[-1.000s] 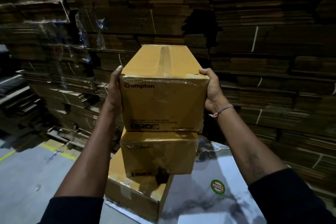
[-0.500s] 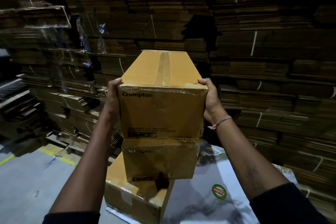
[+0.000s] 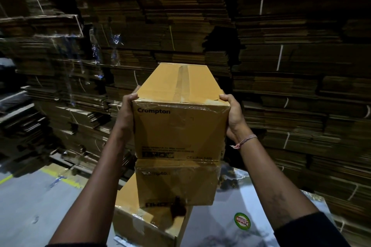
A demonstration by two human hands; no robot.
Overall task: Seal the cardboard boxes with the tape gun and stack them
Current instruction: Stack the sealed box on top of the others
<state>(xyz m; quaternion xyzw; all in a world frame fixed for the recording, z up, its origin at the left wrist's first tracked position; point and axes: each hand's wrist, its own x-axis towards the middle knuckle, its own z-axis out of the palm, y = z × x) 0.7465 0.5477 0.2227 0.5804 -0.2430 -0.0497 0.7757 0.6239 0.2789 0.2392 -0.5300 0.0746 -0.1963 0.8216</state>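
A taped yellow-brown cardboard box [image 3: 180, 122] marked "Crompton" is at the centre, on top of a second taped box [image 3: 176, 184]. A third box [image 3: 144, 224] lies underneath, turned at an angle. My left hand [image 3: 125, 114] grips the top box's left side, fingers curled over its upper edge. My right hand [image 3: 232, 114] grips its right side, thumb over the top edge. No tape gun is in view.
The stack stands on a white marbled tabletop [image 3: 251, 206] with a round green sticker [image 3: 242, 224]. Tall walls of bundled flat cardboard [image 3: 291, 66] fill the background. Grey floor with a yellow line [image 3: 60, 176] lies at the lower left.
The top box has come down between my hands and now sits closely on the second box. Both hands kept their hold on its sides.
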